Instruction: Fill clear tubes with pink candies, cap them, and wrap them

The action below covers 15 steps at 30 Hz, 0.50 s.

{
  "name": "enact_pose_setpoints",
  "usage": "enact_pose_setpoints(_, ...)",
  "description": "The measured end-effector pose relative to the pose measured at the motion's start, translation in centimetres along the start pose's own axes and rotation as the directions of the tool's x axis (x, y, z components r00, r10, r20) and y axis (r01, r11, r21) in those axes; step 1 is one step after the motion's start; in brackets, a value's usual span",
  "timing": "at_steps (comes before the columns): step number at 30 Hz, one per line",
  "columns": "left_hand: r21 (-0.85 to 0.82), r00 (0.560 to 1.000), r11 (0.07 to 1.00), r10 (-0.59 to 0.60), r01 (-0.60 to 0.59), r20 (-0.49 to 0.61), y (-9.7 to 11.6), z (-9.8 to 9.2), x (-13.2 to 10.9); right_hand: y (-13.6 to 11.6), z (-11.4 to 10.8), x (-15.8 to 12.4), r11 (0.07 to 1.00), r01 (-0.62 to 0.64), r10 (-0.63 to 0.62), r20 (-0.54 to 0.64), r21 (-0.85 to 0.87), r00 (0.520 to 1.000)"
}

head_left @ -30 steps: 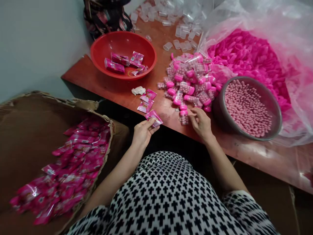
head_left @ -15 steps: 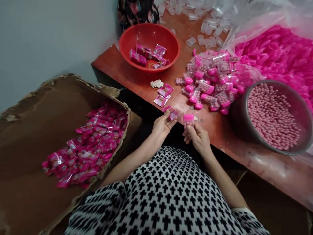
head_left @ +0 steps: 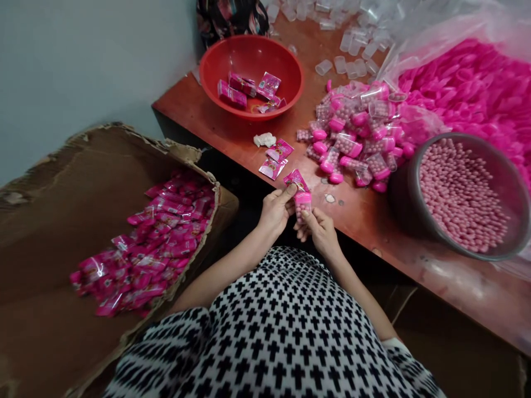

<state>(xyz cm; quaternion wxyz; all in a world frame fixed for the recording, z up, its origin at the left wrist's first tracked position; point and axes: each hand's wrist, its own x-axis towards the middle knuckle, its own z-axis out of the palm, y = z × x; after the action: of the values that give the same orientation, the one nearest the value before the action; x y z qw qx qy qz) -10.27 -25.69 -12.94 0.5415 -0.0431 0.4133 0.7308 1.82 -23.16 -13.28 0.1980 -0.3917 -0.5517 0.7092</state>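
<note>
Between the thumb and fingers of my left hand (head_left: pixel 276 211) is a pink printed wrapper (head_left: pixel 295 178). My right hand (head_left: pixel 321 231) pinches a small clear candy container (head_left: pixel 303 205) with a pink cap and pink beads inside. The capped end meets the wrapper's lower edge; how far it sits inside I cannot tell. Both hands are close together at the table's front edge. Two flat pink wrappers (head_left: pixel 274 168) and a crumpled white lump (head_left: pixel 264 140) lie just beyond my left hand. Behind my right hand rises a heap of filled, capped containers (head_left: pixel 352 135).
A red bowl (head_left: pixel 290 102) holds several wrapped packs. A grey bucket (head_left: pixel 410 182) of pink beads stands right, before a bag of pink caps (head_left: pixel 477 83). Clear cups (head_left: pixel 357 44) lie at the back. An open cardboard box (head_left: pixel 50 232) of wrapped packs (head_left: pixel 153 237) stands left.
My right hand has moved left with the candy container, bringing it against the wrapper. My left hand has lifted the wrapper slightly, away from me and to the right.
</note>
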Motion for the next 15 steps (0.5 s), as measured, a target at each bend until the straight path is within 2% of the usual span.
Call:
enact_pose_setpoints(6,0.077,0.992,0.996,0.038,-0.048,0.124,0.24,0.21,0.07,0.55,0.02,0.20,0.983,0.134,-0.145,-0.078,-0.126,0.986)
enact_pose_setpoints(12,0.200,0.994,0.979,0.008,-0.030,0.113,0.03,0.14,0.05,0.64,0.07,0.27,0.983,0.144,-0.154,-0.080,-0.118,0.985)
enact_pose_setpoints(15,0.234,0.994,0.972,-0.003,-0.022,0.106,0.19,0.09,0.08,0.71,0.05,0.56,0.991,0.126,-0.129,-0.065,-0.055,0.990)
